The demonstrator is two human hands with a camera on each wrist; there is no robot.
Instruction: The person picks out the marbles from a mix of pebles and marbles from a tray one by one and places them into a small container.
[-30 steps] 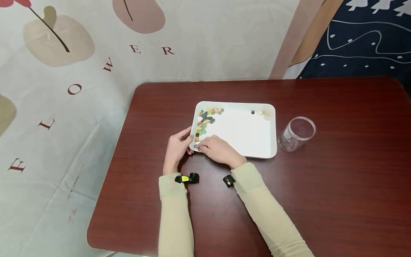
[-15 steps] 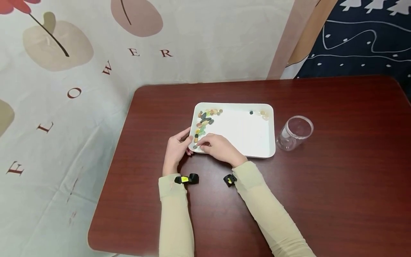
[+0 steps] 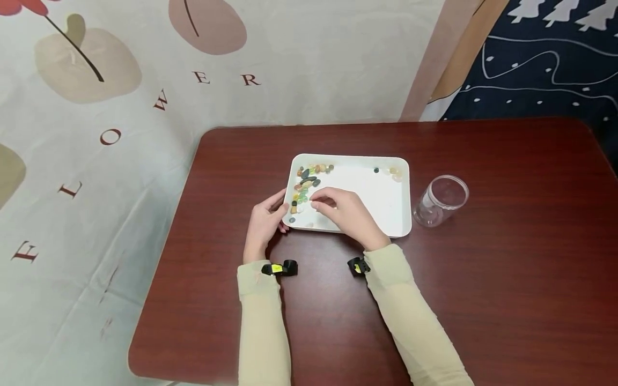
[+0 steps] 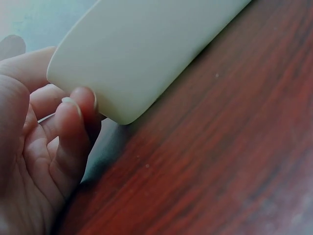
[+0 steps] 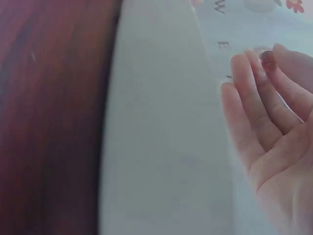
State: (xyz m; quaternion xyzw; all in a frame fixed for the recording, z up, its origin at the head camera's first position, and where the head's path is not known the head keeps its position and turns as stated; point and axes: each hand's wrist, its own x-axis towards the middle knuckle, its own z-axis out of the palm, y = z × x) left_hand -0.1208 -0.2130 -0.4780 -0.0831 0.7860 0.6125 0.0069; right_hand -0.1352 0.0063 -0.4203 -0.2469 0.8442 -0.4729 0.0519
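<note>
Left hand (image 3: 263,222) gripped tray (image 3: 369,206) by its left edge. Right hand (image 3: 351,215) pinched a small reddish stone (image 5: 268,60) over tray. Loose stones (image 3: 308,179) lay mostly along tray's left side, few near its far-right corner. Jar (image 3: 440,201) sat just right of tray.

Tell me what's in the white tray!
Little stones in the tray: many along the left side, a few near the far right corner. I can't see what the right hand covers.
</note>
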